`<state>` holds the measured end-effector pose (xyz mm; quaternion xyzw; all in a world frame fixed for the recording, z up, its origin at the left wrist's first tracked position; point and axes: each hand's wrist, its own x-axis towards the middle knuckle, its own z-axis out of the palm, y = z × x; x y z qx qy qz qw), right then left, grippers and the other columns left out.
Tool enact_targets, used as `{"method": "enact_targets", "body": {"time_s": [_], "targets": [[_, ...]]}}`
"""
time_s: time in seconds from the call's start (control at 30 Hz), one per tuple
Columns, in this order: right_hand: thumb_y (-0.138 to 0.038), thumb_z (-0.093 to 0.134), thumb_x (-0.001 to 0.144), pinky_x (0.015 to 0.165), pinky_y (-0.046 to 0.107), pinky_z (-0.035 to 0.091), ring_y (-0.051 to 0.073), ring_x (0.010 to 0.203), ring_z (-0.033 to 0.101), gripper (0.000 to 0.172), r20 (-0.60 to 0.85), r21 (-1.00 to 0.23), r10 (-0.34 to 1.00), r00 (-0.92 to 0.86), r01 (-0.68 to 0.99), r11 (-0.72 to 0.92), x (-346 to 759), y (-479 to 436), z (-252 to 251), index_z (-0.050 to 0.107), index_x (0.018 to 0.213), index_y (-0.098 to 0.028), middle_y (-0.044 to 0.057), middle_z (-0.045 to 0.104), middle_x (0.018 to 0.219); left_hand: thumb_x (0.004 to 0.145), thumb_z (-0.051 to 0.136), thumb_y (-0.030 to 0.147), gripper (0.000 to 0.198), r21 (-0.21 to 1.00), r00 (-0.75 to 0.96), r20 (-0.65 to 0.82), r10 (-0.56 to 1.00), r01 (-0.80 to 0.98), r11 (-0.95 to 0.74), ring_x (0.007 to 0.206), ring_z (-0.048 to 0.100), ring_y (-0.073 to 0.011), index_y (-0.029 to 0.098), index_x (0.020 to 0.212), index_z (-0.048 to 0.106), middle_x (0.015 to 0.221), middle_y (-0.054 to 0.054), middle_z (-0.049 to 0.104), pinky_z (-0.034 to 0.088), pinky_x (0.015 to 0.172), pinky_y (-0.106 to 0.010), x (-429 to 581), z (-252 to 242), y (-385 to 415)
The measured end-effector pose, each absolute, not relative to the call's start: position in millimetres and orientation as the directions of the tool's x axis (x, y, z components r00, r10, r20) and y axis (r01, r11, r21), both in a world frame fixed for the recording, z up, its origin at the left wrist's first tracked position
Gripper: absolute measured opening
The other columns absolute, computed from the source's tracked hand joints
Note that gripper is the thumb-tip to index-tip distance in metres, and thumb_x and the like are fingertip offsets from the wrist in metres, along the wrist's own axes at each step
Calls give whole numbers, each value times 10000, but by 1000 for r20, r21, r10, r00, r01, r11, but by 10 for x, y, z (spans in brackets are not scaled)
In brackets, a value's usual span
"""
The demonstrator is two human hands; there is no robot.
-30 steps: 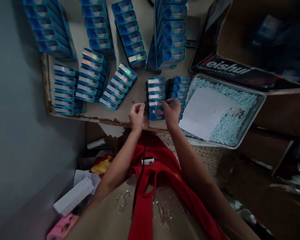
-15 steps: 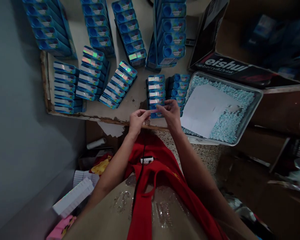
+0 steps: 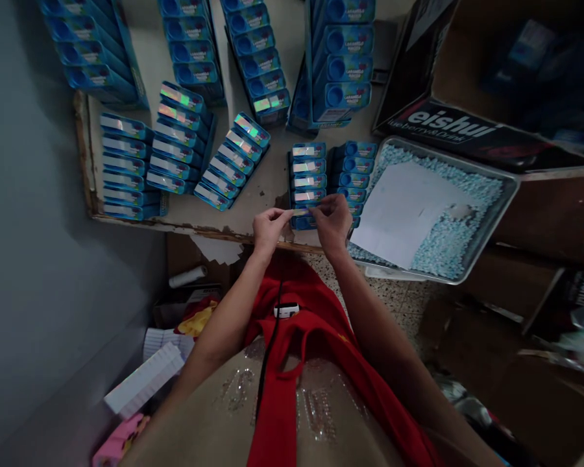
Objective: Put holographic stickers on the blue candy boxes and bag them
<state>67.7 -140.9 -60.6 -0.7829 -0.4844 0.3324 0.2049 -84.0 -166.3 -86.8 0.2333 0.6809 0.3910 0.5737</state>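
My left hand (image 3: 268, 228) and my right hand (image 3: 333, 218) are pinched on the two ends of a small shiny sticker strip (image 3: 300, 212), held just above the nearest blue box (image 3: 304, 222) at the table's front edge. That box ends a short row of blue boxes with shiny strips on top (image 3: 306, 174). A second row of blue boxes (image 3: 354, 170) lies right beside it, partly behind my right hand.
Several more rows and stacks of blue boxes (image 3: 175, 139) cover the worn table (image 3: 189, 220). A metal tray (image 3: 489, 233) of pale blue pellets with a white sheet (image 3: 403, 211) sits to the right. A black carton (image 3: 448, 123) stands behind it. Clutter lies on the floor at left.
My hands came together from the box row, then lifted slightly; the strip now shows stretched between both pinches over the nearest box.
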Motion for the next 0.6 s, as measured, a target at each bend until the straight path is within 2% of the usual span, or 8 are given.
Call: {"method": "enact_targets", "body": {"time_s": [0.1, 0.27, 0.43, 0.53, 0.6], "targets": [[-323, 660, 839, 803, 355, 515, 196, 778, 688, 225, -304, -637, 902, 306, 639, -431, 673, -1400, -640, 510, 994, -258, -8, 718, 857, 703, 883, 444, 293, 765, -232, -644, 729, -195, 614, 590, 545, -130, 184, 685, 750, 574, 8, 615, 373, 574, -242, -810, -913, -1655], [-312, 646, 858, 838, 380, 500, 210, 804, 675, 219, -336, -584, 893, 300, 678, -447, 659, -1392, -656, 506, 1020, -265, -2, 716, 873, 666, 902, 447, 323, 728, -202, -681, 704, -288, 622, 553, 498, -94, 163, 687, 748, 570, 23, 590, 361, 556, -230, -774, -975, -1638], [-330, 734, 817, 806, 369, 470, 237, 898, 636, 260, -303, -460, 892, 335, 768, -445, 743, -1300, -624, 539, 968, -247, 61, 696, 995, 518, 988, 430, 452, 490, -91, -847, 524, -517, 702, 592, 575, -87, 166, 761, 714, 651, 17, 649, 457, 608, -217, -725, -1089, -1602], [-337, 706, 860, 746, 339, 449, 216, 799, 619, 173, -382, -448, 881, 279, 778, -441, 779, -1218, -622, 569, 916, -249, 14, 675, 862, 518, 993, 404, 465, 420, -82, -886, 457, -561, 713, 524, 514, -58, 192, 769, 662, 619, 52, 608, 400, 536, -189, -651, -1205, -1552], [-320, 670, 888, 735, 332, 450, 218, 808, 631, 126, -399, -461, 885, 242, 781, -421, 764, -1198, -629, 588, 955, -253, 10, 684, 878, 566, 965, 431, 447, 416, -86, -892, 444, -542, 730, 484, 466, -55, 207, 779, 642, 588, 69, 566, 347, 493, -189, -623, -1269, -1514]]}}
